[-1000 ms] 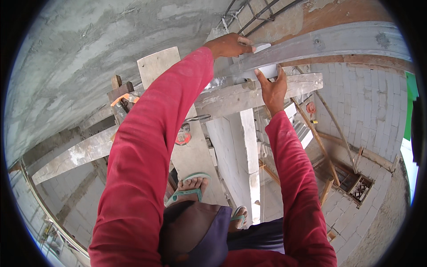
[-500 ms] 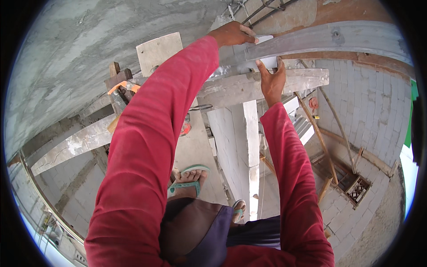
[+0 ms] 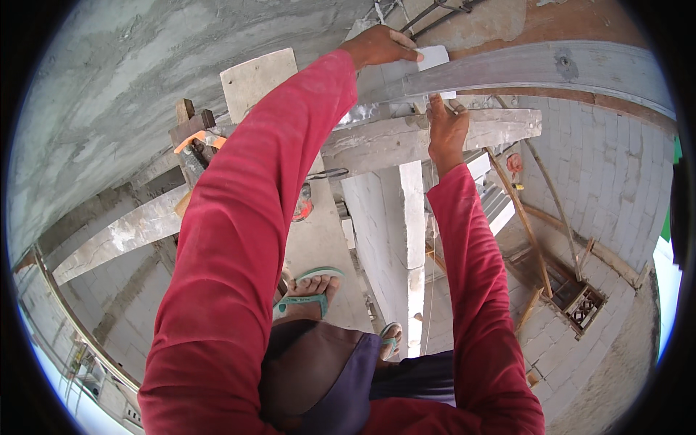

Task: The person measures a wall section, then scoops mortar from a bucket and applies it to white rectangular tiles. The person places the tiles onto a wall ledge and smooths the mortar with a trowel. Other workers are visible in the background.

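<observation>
One white flat piece at the grey beam. Part of it shows past the beam's upper edge; white also shows at the lower edge, middle hidden by the beam, so can't confirm it's a single part.

Left hand: above the beam, fingers bent, fingertip touching the left edge of the white piece. Can't tell if it's gripped; the far side of the hand is hidden.

Right hand: below the beam, fingers pointing up at the white bit on the lower edge. Thumb and fingers partly bent; can't tell whether they clamp it.

Weathered timber runs just below the beam, passing behind the right hand. Pale board stands left of the left sleeve; orange-handled tool near it. Red round item sits beside the same sleeve, partly covered.

One foot in a green sandal on a pale plank. Steel bars top centre, block wall off right.
</observation>
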Tool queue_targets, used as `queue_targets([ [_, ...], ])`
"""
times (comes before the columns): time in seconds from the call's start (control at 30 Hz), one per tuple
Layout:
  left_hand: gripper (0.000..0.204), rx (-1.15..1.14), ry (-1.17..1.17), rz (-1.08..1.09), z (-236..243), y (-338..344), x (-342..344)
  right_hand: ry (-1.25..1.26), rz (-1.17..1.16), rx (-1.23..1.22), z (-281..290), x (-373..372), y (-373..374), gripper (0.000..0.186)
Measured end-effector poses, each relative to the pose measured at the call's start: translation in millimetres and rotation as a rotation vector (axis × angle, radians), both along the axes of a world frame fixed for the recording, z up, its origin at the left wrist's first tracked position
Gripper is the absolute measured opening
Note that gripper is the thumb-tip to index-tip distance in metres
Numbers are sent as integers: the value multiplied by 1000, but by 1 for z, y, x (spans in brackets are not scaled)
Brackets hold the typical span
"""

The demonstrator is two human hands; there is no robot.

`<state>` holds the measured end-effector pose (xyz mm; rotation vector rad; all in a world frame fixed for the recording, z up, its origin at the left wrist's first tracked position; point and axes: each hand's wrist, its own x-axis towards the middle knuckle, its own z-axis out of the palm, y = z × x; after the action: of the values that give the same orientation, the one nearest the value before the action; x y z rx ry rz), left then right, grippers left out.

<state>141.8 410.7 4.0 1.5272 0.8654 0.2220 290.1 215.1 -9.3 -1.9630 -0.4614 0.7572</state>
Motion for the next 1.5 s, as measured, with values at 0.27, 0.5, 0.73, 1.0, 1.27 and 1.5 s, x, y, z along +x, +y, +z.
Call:
queue_targets([
  [0.27, 67, -17, -48, 54, -7, 1, 2, 343, 106, 63, 11, 16, 8, 74],
  [0.5, 66, -19, 32, 59, -15, 4, 5, 406, 46, 47, 21, 16, 14, 61],
  [0.73, 71, 37, 68, 33, -10, 7, 4, 406, 90, 52, 20, 22, 18, 43],
  [1.0, 68, 4, 30, 40, -11, 6, 4, 376, 110, 33, 24, 21, 19, 41],
  [1.27, 75, -22, 7, 25, -28, 8, 5, 296, 93, -53, 18, 19, 19, 45],
  [1.5, 49, -43, -15, 28, -20, 5, 0, 136, 126, -122, 6, 20, 21, 63],
])
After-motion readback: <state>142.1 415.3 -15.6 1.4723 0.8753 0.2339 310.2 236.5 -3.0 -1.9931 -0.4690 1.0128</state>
